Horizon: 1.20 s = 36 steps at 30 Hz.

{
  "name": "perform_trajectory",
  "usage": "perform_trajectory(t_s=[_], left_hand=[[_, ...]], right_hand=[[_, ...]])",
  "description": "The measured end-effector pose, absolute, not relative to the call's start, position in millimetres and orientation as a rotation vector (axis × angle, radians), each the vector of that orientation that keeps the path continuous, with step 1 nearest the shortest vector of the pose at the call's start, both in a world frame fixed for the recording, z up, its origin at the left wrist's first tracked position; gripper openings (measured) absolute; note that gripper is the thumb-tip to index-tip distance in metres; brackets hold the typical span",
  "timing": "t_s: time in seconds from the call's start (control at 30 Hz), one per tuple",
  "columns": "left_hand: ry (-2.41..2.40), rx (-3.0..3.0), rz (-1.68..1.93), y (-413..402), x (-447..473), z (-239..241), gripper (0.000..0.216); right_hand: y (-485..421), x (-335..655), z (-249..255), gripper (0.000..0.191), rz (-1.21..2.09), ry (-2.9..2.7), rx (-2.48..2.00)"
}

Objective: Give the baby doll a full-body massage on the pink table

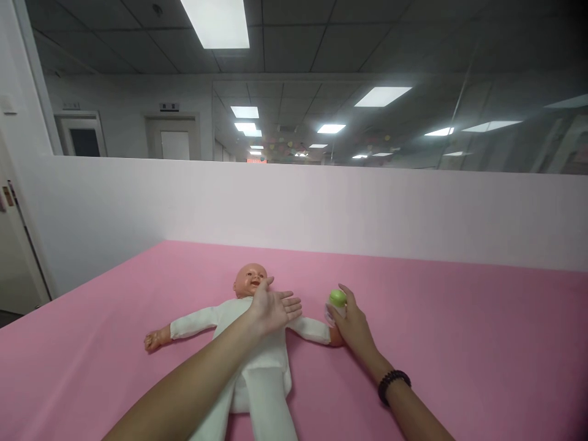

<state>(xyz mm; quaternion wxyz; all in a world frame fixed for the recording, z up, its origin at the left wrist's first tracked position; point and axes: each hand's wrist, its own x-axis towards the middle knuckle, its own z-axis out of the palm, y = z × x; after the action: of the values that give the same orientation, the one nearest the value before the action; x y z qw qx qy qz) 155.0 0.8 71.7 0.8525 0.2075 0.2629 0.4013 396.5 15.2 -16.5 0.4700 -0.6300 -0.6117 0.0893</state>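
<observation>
A baby doll [257, 361] in a white suit lies on its back on the pink surface [459, 331], its head [249, 280] towards the wall and its arms spread. My left hand [273, 306] hovers flat over the doll's chest and shoulder, fingers stretched out and open. My right hand [351, 324] is closed round a small bottle with a green cap [337, 298], standing beside the doll's outstretched hand. A black bead bracelet [394, 383] sits on my right wrist.
A pale wall [321, 208] closes off the far side of the pink surface, with a glass pane above it showing an office ceiling. A door stands at the far left [9, 245].
</observation>
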Motion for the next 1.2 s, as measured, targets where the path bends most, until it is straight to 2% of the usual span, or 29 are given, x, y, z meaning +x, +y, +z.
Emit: perform_trajectory(t_s=[0.2, 0.33, 0.43, 0.53, 0.73, 1.0, 1.1, 1.2], left_hand=[[0.560, 0.363, 0.911, 2.5, 157.3, 67.0, 0.086], [0.567, 0.367, 0.912, 2.6, 157.8, 66.2, 0.086], [0.589, 0.377, 0.902, 3.7, 157.9, 65.7, 0.084], [0.622, 0.375, 0.898, 3.4, 158.7, 67.1, 0.082], [0.589, 0.359, 0.903, -3.1, 161.9, 69.4, 0.078], [0.611, 0.431, 0.770, -15.9, 166.6, 74.8, 0.070], [0.592, 0.556, 0.693, -22.4, 169.0, 76.7, 0.064], [0.571, 0.668, 0.616, -29.7, 173.0, 75.4, 0.058]], right_hand=[[6.0, 366.2, -10.0, 0.053, 0.210, -1.692, -1.357], [-13.2, 346.9, 12.5, 0.053, 0.133, -1.614, -1.236], [-33.6, 333.5, 38.7, 0.052, 0.243, -1.619, -1.204], [-56.3, 321.7, 54.9, 0.041, 0.369, -1.815, -1.259], [-86.7, 319.2, 28.4, 0.034, 0.122, -1.990, -1.385], [-85.0, 326.7, -3.0, 0.045, -0.437, -1.975, -1.316], [-84.1, 322.2, -12.2, 0.057, -0.634, -2.015, -1.243], [-82.8, 318.2, -19.9, 0.069, -0.664, -2.057, -1.238]])
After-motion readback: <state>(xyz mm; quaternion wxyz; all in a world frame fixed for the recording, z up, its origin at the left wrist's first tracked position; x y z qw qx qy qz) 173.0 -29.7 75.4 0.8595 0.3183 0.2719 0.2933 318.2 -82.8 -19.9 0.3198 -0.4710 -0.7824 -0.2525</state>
